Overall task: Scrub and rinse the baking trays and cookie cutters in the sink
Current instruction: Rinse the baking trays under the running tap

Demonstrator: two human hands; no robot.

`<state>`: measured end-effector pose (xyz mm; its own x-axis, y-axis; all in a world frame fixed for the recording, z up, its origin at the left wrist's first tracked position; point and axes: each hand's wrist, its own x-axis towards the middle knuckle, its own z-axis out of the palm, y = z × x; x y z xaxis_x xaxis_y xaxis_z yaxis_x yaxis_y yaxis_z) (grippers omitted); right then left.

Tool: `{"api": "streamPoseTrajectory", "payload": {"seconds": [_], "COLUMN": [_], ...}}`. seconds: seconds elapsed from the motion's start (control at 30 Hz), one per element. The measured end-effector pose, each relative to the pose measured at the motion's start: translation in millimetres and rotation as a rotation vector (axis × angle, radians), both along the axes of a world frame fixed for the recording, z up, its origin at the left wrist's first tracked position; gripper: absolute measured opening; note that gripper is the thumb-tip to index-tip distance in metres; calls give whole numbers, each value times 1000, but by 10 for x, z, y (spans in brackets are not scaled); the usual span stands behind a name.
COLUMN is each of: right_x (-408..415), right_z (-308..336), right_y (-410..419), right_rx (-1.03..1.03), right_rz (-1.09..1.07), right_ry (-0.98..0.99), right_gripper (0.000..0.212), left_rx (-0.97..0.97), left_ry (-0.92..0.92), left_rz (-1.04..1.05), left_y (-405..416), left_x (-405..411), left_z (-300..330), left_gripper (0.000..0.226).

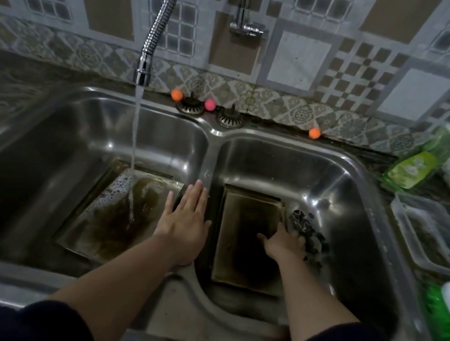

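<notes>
In right basin: cookie cutters [306,235] apparently under right hand [284,242] fingers [297,235].

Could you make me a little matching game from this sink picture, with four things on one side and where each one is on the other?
Things:
1. tray under the running water
2. dark tray
3. cookie cutters
4. green bottle

Places:
A. on the counter at the right of the sink
B. in the left basin
C. in the right basin, right of the tray there
D. in the right basin, beside the divider

Pairs: 1-B, 2-D, 3-C, 4-A
</notes>
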<state>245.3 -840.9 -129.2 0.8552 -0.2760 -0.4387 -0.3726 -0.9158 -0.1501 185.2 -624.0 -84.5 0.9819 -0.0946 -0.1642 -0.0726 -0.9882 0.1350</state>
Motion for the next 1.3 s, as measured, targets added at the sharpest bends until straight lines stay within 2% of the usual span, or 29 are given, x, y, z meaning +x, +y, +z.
{"api": "streamPoseTrajectory", "payload": {"seconds": [0.13,0.3,0.43,0.5,0.53,0.6,0.7,0.87,1.07,1.17,1.3], "right_x": [-11,-117,-267,-362,-399,-436,-416,-298,-154,-129,-131], "right_z": [272,682,869,849,805,641,341,12,-115,-151,-103], "right_y": [247,903,1602,1931,2078,2349,2641,2783,2830,2870,2903], "right_rx": [37,107,72,30,32,132,306,323,416,442,524], "right_rz": [48,170,299,414,467,509,311,-4,-149,-182,-218], "right_ry": [-100,-275,-424,-497,-496,-356,-43,75,48,-103,-249], "right_gripper": [65,53,49,47,45,47,57,61,64,65,74], "left_rx": [-23,-175,-303,-290,-275,-270,-250,-238,-253,-228,-246], "left_ry": [20,54,79,145,177,245,331,455,560,555,558], "left_rz": [-38,-117,-126,-88,-62,13,61,115,106,102,106], "left_y": [36,251,700,1028,1201,1529,1959,2347,2402,2371,2290], "left_x": [-3,4,84,125,136,130,116,205,324,330,283], "left_z": [13,94,73,-25,-86,-201,-392,-597,-764,-822,-798], "left_gripper": [65,63,56,56,55,53,56,63,72,74,60]}}
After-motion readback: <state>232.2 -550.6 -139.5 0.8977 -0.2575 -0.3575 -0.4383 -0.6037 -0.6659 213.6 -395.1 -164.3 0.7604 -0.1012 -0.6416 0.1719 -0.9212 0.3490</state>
